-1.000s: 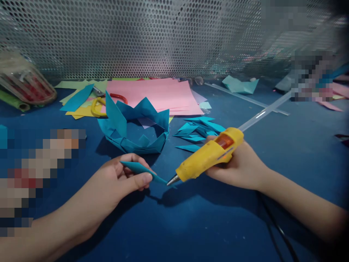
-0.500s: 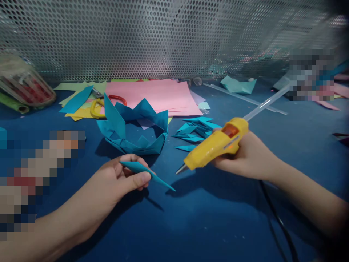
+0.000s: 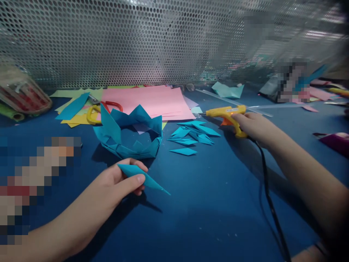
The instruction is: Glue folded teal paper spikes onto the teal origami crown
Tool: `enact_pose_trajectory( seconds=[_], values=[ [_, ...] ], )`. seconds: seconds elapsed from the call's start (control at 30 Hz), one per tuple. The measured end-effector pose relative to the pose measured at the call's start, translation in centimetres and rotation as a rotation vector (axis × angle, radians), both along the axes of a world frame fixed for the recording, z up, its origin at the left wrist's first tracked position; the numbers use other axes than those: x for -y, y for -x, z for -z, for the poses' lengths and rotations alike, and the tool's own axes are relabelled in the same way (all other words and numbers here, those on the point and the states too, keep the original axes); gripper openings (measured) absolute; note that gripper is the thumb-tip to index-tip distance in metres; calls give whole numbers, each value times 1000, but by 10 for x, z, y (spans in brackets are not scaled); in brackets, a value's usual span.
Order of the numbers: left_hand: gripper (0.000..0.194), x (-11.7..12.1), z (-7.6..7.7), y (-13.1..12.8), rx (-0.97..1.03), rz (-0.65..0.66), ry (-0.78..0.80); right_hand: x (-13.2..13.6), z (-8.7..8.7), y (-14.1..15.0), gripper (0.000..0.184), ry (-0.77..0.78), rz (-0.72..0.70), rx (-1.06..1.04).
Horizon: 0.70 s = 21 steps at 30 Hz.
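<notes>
Between the thumb and fingers of my left hand is a folded blue paper piece, its thin tip pointing down and right. A small shiny spot shows near that tip. My right hand grips the handle of a yellow hot glue gun, whose nozzle points left, beyond the pile of folded blue paper pieces. One more such piece lies just in front of the pile. Behind my left hand stands a ring of folded blue paper with pointed peaks.
Pink paper sheets and scissors with red and yellow handles lie behind the ring. A clear jar is at the left. The black cord trails toward the front right. A perforated metal panel bounds the back.
My right hand has carried the glue gun away from the held paper piece, back and to the right, and its nozzle has swung left. My left hand keeps its hold, with the piece turned slightly.
</notes>
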<state>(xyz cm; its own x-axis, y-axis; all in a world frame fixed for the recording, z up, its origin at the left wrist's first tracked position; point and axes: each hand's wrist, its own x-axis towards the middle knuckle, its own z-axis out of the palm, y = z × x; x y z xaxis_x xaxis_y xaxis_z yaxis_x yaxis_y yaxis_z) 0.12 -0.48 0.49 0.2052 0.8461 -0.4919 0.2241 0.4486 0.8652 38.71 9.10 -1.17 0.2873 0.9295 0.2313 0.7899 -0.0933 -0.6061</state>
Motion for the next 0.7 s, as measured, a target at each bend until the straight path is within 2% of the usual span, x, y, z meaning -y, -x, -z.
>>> enact_pose_trajectory(
  seconds=[0.1, 0.17, 0.33, 0.4, 0.5, 0.6, 0.7],
  values=[
    [15, 0, -5, -2, -20, 31, -89, 7, -5, -5, 42, -19, 28, 129],
    [14, 0, -11, -3, -34, 38, -197, 12, -10, -2, 36, -85, 38, 190],
    [9, 3, -19, 3, -263, 71, -657, 20, -21, 30, 10, -290, -4, 256],
    [14, 8, -17, 8, -358, 94, -840, 25, -22, 49, 6, -331, -101, 257],
    [26, 17, -12, 14, -428, 135, -1007, 36, -24, 82, 14, -374, -275, 269],
    [34, 25, -7, 16, -415, 154, -1066, 51, -33, 114, 21, -424, -459, 330],
    [29, 28, -9, 14, -428, 139, -1026, 63, -48, 142, 23, -454, -640, 344]
  ],
)
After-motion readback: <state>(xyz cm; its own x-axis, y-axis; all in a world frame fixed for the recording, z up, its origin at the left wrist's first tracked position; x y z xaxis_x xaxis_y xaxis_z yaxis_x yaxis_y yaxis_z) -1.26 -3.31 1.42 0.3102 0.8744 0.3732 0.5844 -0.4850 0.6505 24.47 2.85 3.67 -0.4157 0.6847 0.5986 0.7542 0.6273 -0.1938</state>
